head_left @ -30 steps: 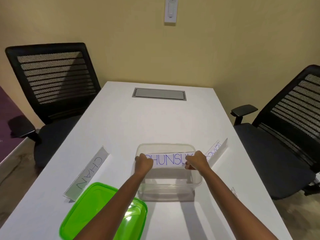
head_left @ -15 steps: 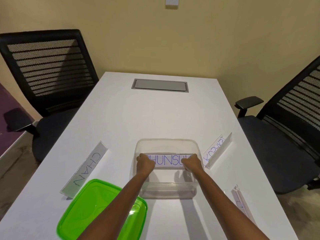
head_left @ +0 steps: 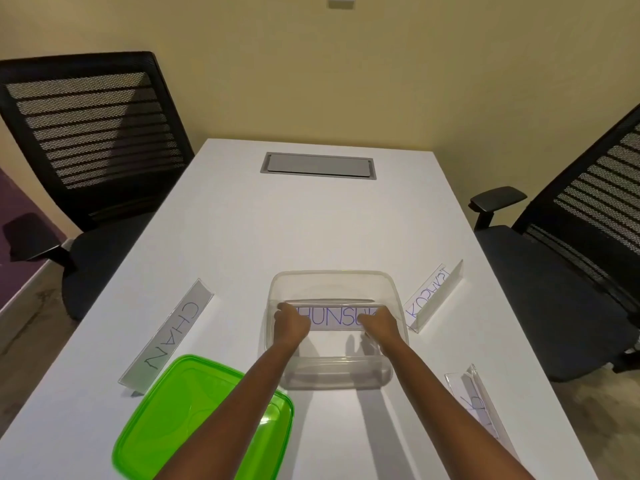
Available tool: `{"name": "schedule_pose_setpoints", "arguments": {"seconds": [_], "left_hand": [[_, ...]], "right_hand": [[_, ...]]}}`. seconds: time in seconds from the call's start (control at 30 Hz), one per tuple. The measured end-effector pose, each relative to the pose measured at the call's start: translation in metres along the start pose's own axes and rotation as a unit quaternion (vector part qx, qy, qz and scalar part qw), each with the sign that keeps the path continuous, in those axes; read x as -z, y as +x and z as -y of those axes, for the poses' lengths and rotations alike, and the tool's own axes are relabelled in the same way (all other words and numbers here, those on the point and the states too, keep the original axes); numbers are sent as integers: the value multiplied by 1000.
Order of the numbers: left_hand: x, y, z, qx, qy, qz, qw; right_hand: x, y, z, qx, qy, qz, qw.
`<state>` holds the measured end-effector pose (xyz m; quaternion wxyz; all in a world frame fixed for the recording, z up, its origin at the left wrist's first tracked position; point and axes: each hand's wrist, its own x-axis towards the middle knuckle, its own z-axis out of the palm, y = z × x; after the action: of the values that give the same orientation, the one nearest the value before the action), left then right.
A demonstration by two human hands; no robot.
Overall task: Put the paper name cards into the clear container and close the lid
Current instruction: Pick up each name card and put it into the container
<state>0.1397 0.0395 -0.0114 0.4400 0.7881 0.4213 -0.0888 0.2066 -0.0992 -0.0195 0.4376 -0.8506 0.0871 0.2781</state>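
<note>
A clear container (head_left: 332, 282) stands open on the white table, near its front. Inside it, both hands hold a white name card with blue letters (head_left: 332, 318) by its ends: my left hand (head_left: 291, 323) at the left end, my right hand (head_left: 379, 325) at the right end. The card is down between the container's walls. The green lid (head_left: 194, 417) lies flat at the front left, partly under my left forearm. Three other name cards sit in clear holders: CHAN (head_left: 169, 336) at the left, one (head_left: 431, 299) right of the container, one (head_left: 476, 401) at the front right.
The white table (head_left: 311, 230) has a grey cable hatch (head_left: 318, 166) at its far end. Black mesh office chairs stand at the left (head_left: 90, 133) and at the right (head_left: 575, 244). A yellow wall is behind the table.
Both hands have lowered the name card from the container's rim down into it. The camera has tilted downward, bringing the front right card into view.
</note>
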Motion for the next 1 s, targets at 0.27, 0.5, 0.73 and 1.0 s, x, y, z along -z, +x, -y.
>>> {"name": "schedule_pose_setpoints", "arguments": {"seconds": [0.27, 0.5, 0.73, 1.0], "left_hand": [[-11, -37, -13, -111, 20, -48, 992], [-49, -88, -13, -349, 73, -66, 932], [-104, -129, -8, -427, 117, 57, 895], [-156, -157, -2, -203, 76, 268, 939]], "right_hand": [[23, -27, 4, 99, -1, -70, 993], [63, -56, -26, 178, 72, -150, 970], [95, -79, -80, 158, 36, -208, 965], [122, -98, -154, 48, -129, -190, 972]]}}
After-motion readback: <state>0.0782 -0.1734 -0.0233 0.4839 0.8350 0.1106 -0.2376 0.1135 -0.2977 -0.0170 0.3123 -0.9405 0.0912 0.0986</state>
